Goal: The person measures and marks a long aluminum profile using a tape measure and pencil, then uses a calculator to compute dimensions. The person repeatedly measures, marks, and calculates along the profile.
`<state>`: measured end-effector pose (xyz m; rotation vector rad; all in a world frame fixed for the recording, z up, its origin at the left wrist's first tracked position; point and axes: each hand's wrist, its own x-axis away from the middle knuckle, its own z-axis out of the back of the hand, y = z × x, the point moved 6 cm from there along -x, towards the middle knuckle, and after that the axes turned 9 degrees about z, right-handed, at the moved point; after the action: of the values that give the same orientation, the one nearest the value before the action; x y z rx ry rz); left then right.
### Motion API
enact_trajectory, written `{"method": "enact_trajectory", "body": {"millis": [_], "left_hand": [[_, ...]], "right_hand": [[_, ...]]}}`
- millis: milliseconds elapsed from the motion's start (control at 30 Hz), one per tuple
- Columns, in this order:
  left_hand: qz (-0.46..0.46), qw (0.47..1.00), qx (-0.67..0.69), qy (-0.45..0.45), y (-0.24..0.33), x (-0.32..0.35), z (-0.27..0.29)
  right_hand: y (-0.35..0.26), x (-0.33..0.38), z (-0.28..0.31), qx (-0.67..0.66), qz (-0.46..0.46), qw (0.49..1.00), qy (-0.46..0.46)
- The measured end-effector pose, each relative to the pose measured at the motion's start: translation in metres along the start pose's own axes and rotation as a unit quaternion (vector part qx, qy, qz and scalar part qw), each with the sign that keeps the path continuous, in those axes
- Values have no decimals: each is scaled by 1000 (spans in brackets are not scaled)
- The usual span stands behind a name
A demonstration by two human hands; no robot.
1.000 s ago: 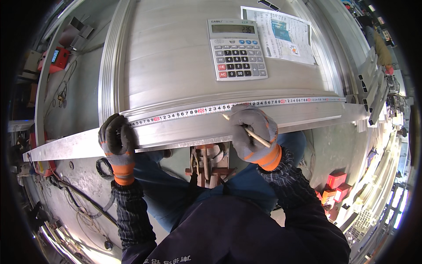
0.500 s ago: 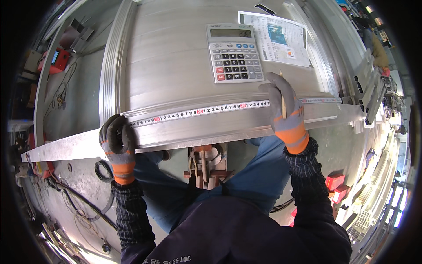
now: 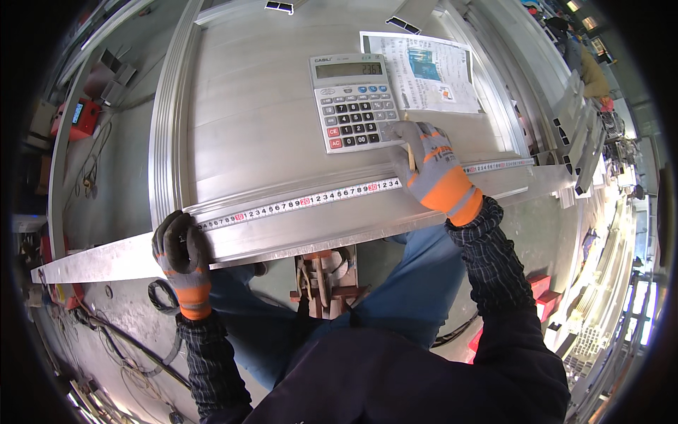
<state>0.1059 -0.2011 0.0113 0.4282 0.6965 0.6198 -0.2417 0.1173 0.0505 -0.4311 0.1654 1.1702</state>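
Observation:
A steel measuring tape [image 3: 281,207] lies stretched along the near aluminium bar [image 3: 311,235]. My left hand [image 3: 181,247], in a grey and orange glove, is closed at the tape's left end, and its fingers hide that end and the bar's edge. My right hand [image 3: 434,166], gloved alike, is closed around a pencil [image 3: 411,157] whose tip points away from me. This hand hovers over the tape and covers part of its scale. Just beyond it lie a grey calculator [image 3: 361,94] and a printed sheet [image 3: 441,78], the calculator overlapping the sheet's left edge.
The aluminium frame's left rail [image 3: 168,120] runs away from me. Small black profile pieces [image 3: 404,25] lie at the far side. A red box with a display [image 3: 79,116] stands on the left. Cables [image 3: 138,332] lie on the floor, and long profiles [image 3: 600,297] are stacked at right.
My right hand with the pencil has shifted left along the tape and tilted inward, toward the calculator's lower right corner. My left hand stays at the tape's end. The view has shifted slightly.

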Motion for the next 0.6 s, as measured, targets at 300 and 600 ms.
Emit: {"method": "enact_trajectory", "body": {"millis": [300,600], "left_hand": [[14,1000,14,4,5,0,-3],[-8,1000,-5,2,-4,1,-2]], "right_hand": [[37,25,-21,68,-43,996,-41],[15,29,28,-178,-67,977,100]]}}
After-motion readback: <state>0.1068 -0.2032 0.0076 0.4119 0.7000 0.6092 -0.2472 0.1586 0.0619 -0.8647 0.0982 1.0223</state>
